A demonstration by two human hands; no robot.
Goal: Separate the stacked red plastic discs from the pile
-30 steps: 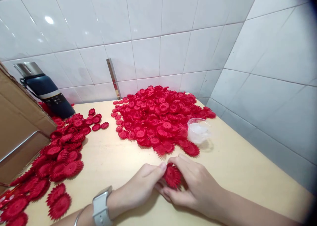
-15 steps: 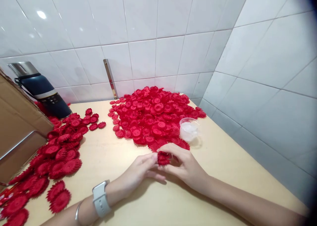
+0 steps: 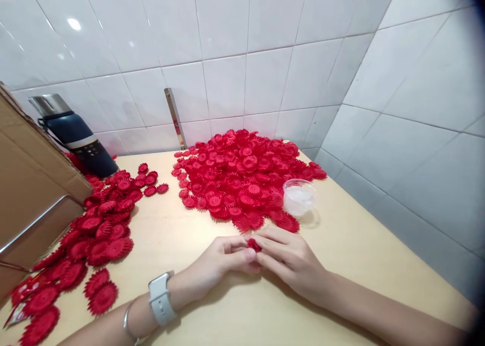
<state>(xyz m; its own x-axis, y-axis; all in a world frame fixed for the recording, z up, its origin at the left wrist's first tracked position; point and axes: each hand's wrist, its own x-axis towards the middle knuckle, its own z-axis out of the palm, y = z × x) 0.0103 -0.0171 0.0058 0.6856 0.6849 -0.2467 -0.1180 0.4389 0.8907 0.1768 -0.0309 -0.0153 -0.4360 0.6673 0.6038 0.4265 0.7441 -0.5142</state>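
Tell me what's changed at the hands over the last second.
The red fringed piece has moved slightly toward the pile. Its face showed broadly before; now only a small bit shows between the left hand and right hand, whose fingers have closed in around it. Nothing visibly let go. The pile, clear tub, bottle and cardboard box stayed put.
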